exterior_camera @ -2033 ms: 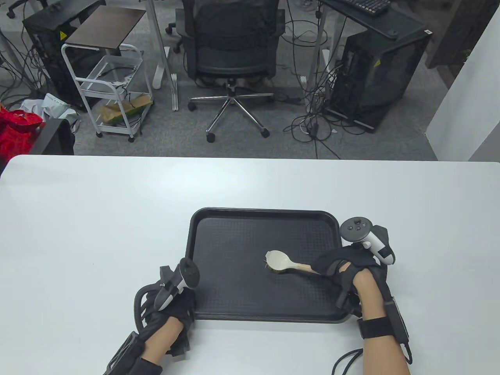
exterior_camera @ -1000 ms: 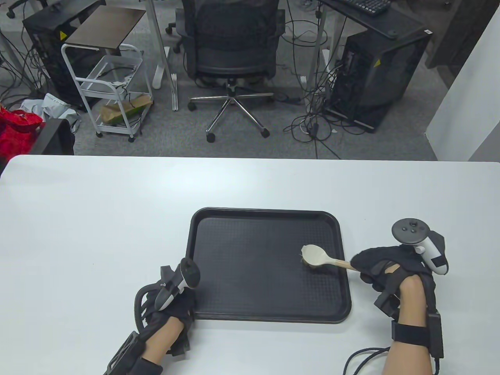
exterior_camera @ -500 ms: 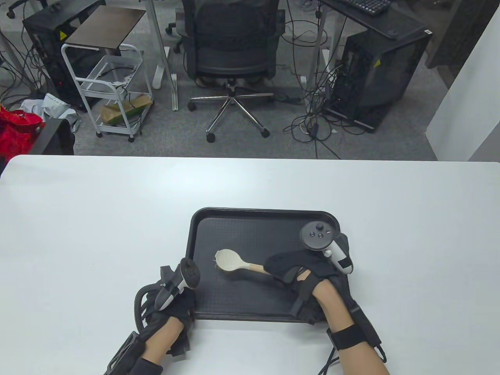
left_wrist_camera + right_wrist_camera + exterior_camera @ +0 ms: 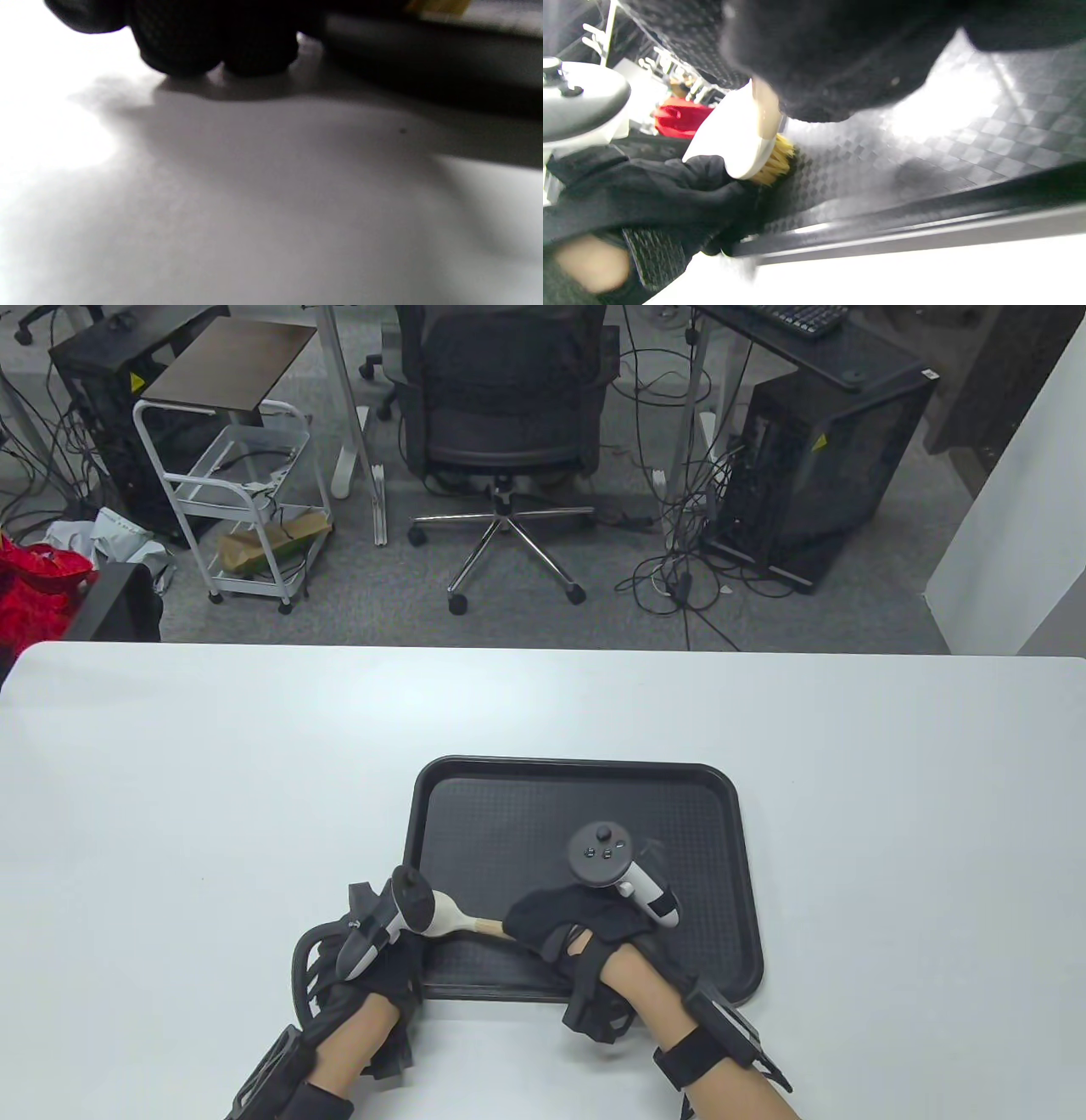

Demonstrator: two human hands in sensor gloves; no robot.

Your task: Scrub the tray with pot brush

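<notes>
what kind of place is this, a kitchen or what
Not a kitchen: it looks like an office or lab. Beyond the white table stand a mesh office chair, desktop computer towers and loose cables on grey carpet. No sink is in view.

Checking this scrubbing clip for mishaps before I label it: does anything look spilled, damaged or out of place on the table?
Nothing stands out. The tray lies flat on the table, the right hand holds the pot brush bristles-down on it, and the left hand rests at its near-left corner.
</notes>
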